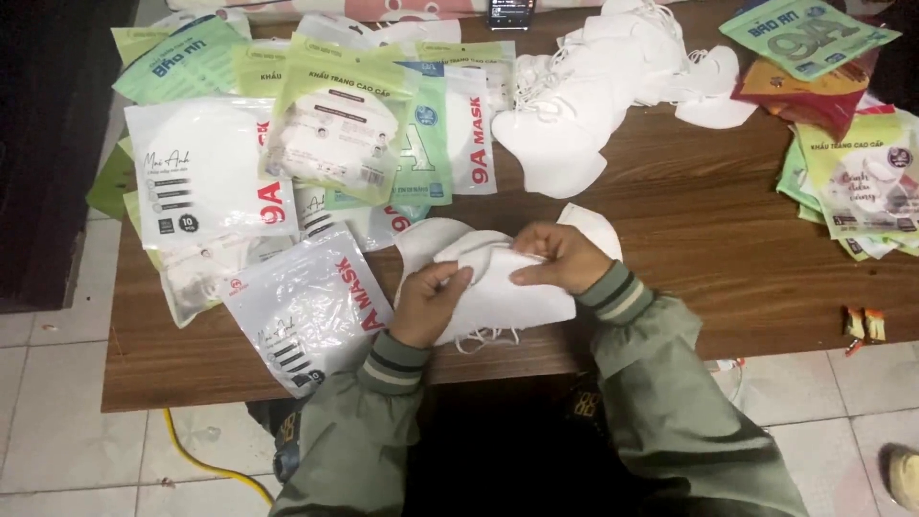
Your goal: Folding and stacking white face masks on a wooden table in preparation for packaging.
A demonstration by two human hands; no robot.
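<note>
Here both hands hold white masks beside mask-filled pouches.

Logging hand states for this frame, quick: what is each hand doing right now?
Left hand: closed, pinching the near edge of the stack of white face masks.
Right hand: closed, gripping the same stack's top edge.

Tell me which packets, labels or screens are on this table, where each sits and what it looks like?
White packets: left side, flat plastic pouches with red marks.
Green packets: top left, overlapping, pale green and clear.
Teal packet: top right corner, tilted, on an orange-red packet.
Yellow-green packets: right edge, stacked.
Dark screen: top centre, small, mostly cut off.
</note>
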